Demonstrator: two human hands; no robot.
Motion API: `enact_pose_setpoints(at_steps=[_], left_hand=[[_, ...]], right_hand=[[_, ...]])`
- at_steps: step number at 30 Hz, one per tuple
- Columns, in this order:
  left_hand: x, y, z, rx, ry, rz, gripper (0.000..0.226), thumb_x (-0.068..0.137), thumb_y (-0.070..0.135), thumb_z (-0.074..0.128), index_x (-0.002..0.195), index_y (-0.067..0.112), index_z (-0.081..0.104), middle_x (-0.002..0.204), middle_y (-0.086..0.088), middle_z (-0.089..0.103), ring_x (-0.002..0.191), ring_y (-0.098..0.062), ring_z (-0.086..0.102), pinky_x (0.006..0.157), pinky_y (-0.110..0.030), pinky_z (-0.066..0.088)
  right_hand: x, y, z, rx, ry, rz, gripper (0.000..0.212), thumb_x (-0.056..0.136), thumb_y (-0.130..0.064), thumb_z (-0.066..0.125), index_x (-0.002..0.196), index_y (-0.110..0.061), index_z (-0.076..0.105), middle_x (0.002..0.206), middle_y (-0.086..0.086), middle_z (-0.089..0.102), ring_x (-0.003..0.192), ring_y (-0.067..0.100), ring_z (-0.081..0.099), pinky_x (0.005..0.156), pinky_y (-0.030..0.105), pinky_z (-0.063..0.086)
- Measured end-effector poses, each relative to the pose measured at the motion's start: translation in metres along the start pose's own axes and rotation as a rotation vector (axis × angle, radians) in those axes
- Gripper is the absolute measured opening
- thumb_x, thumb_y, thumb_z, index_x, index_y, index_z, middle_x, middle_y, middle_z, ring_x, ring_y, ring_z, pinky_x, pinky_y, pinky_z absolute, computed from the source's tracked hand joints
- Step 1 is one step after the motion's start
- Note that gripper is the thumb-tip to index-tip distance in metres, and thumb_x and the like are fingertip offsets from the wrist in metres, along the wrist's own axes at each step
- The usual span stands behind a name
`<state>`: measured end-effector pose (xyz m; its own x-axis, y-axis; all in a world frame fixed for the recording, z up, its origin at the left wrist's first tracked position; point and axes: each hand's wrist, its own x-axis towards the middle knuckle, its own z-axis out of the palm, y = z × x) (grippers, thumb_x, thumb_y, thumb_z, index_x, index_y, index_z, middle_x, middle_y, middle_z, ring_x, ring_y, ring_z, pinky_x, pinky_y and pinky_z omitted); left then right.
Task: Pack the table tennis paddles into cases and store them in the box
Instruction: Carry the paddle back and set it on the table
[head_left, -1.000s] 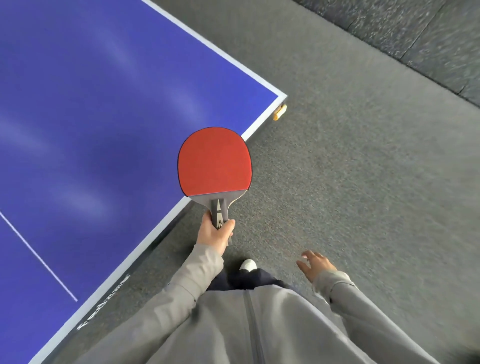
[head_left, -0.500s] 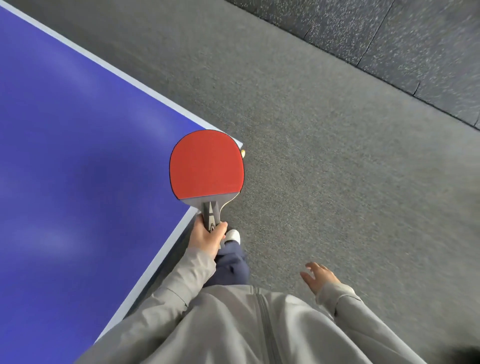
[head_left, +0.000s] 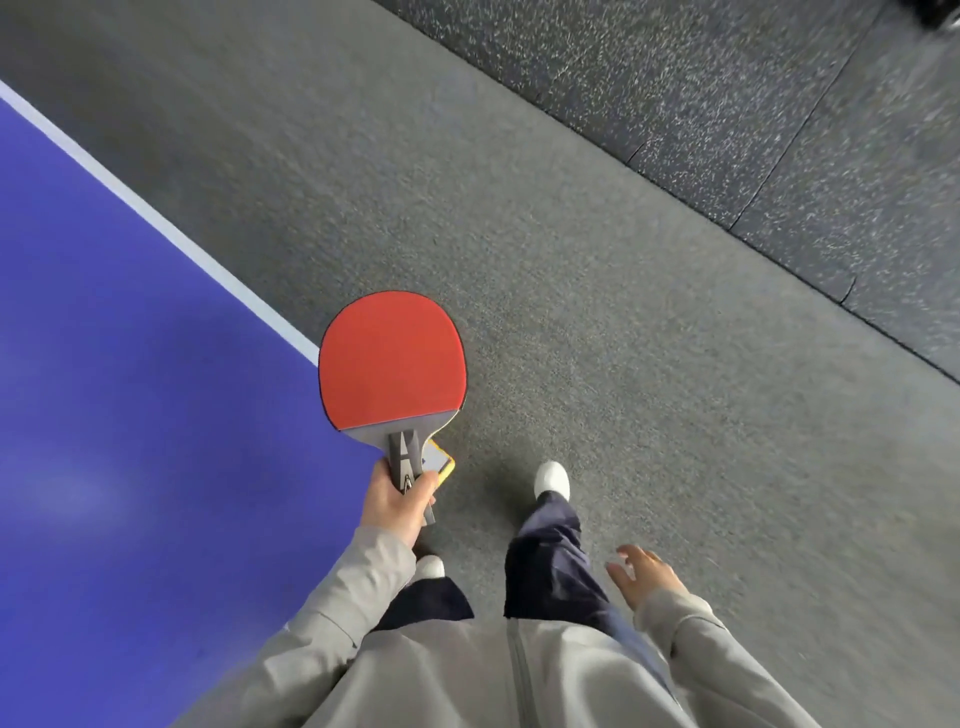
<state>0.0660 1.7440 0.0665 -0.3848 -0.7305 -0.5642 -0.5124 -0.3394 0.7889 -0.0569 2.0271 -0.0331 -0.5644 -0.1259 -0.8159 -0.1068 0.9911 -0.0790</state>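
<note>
Left hand (head_left: 397, 499) wrapped round handle of red-faced table tennis paddle (head_left: 392, 361), blade upright above fist. Yellow-edged corner guard (head_left: 445, 464) of bench just right of thumb; blue bench top (head_left: 130, 415) spreads left of hand. Right hand (head_left: 641, 574) well apart to right, fingers spread, holding nothing, over grey floor (head_left: 623, 338). White shoes below hands. No case, no box in view. Risk: blade or knuckles clip bench corner, close beside grip; loosened hold drops paddle to floor.

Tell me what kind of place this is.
Probably an indoor table tennis room or sports hall: a blue table tennis table with white edge line, grey carpet floor, and a red paddle in the left hand.
</note>
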Motion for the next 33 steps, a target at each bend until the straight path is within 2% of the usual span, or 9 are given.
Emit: enact_pose_setpoints(at_steps=[3, 7, 14, 18, 21, 23, 26, 29, 33], left_hand=[[0.021, 0.017, 0.035, -0.028, 0.082, -0.057, 0.015, 0.085, 0.006, 0.060, 0.080, 0.017, 0.050, 0.066, 0.002, 0.052, 0.054, 0.002, 0.054, 0.049, -0.014, 0.042], [0.048, 0.048, 0.088, -0.128, 0.179, -0.154, 0.011, 0.087, 0.010, 0.059, 0.094, 0.011, 0.050, 0.069, -0.003, 0.055, 0.062, -0.016, 0.054, 0.052, -0.023, 0.041], [0.082, 0.091, 0.133, -0.373, 0.365, -0.251, 0.014, 0.088, 0.008, 0.058, 0.086, 0.018, 0.049, 0.069, -0.006, 0.053, 0.063, -0.021, 0.050, 0.054, -0.028, 0.042], [0.104, 0.110, 0.127, -0.505, 0.476, -0.271, 0.015, 0.089, 0.007, 0.056, 0.101, 0.013, 0.048, 0.070, -0.004, 0.053, 0.058, -0.015, 0.050, 0.043, -0.017, 0.044], [0.126, 0.118, 0.114, -0.516, 0.569, -0.280, 0.024, 0.089, 0.012, 0.057, 0.110, 0.018, 0.047, 0.082, 0.004, 0.057, 0.071, -0.009, 0.054, 0.048, -0.019, 0.043], [0.148, 0.124, 0.103, -0.539, 0.602, -0.287, 0.021, 0.089, 0.012, 0.057, 0.107, 0.019, 0.047, 0.080, 0.004, 0.056, 0.070, -0.013, 0.054, 0.050, -0.021, 0.043], [0.187, 0.135, 0.079, -0.569, 0.631, -0.309, 0.016, 0.089, 0.012, 0.057, 0.101, 0.018, 0.048, 0.075, -0.001, 0.054, 0.066, -0.018, 0.053, 0.061, -0.030, 0.047], [0.221, 0.153, 0.053, -0.555, 0.645, -0.323, 0.016, 0.088, 0.014, 0.058, 0.100, 0.018, 0.048, 0.080, -0.001, 0.056, 0.077, -0.023, 0.054, 0.079, -0.039, 0.047], [0.259, 0.180, 0.022, -0.560, 0.666, -0.313, 0.017, 0.087, 0.015, 0.059, 0.098, 0.023, 0.048, 0.090, -0.003, 0.060, 0.087, -0.026, 0.057, 0.085, -0.041, 0.048]], right_hand=[[0.045, -0.019, -0.051, -0.070, -0.033, -0.064, 0.047, 0.094, -0.043, 0.046, 0.136, -0.022, 0.044, 0.141, 0.003, 0.048, 0.127, 0.023, 0.048, 0.105, 0.033, 0.038], [0.102, -0.044, -0.132, -0.191, -0.069, -0.166, 0.048, 0.095, -0.045, 0.043, 0.137, -0.023, 0.042, 0.141, 0.004, 0.047, 0.128, 0.025, 0.046, 0.107, 0.037, 0.037], [0.176, -0.098, -0.252, -0.373, -0.059, -0.296, 0.045, 0.097, -0.038, 0.045, 0.136, -0.016, 0.044, 0.141, 0.008, 0.049, 0.126, 0.025, 0.050, 0.105, 0.032, 0.039], [0.206, -0.147, -0.284, -0.491, -0.089, -0.363, 0.043, 0.097, -0.036, 0.046, 0.134, -0.014, 0.045, 0.138, 0.009, 0.051, 0.124, 0.024, 0.052, 0.103, 0.033, 0.042], [0.223, -0.195, -0.298, -0.608, -0.102, -0.411, 0.043, 0.097, -0.037, 0.045, 0.134, -0.015, 0.045, 0.136, 0.010, 0.053, 0.124, 0.026, 0.052, 0.103, 0.034, 0.042], [0.233, -0.232, -0.305, -0.678, -0.103, -0.439, 0.043, 0.097, -0.038, 0.044, 0.135, -0.016, 0.044, 0.136, 0.009, 0.052, 0.124, 0.027, 0.051, 0.104, 0.036, 0.041], [0.240, -0.298, -0.315, -0.790, -0.090, -0.493, 0.045, 0.097, -0.040, 0.043, 0.136, -0.018, 0.042, 0.138, 0.008, 0.050, 0.125, 0.027, 0.050, 0.104, 0.037, 0.041], [0.239, -0.369, -0.326, -0.924, -0.087, -0.571, 0.046, 0.098, -0.042, 0.040, 0.138, -0.020, 0.039, 0.140, 0.008, 0.047, 0.128, 0.028, 0.046, 0.106, 0.038, 0.038], [0.232, -0.464, -0.333, -0.941, -0.081, -0.692, 0.049, 0.098, -0.042, 0.038, 0.142, -0.020, 0.035, 0.145, 0.008, 0.042, 0.131, 0.029, 0.042, 0.107, 0.038, 0.035]])
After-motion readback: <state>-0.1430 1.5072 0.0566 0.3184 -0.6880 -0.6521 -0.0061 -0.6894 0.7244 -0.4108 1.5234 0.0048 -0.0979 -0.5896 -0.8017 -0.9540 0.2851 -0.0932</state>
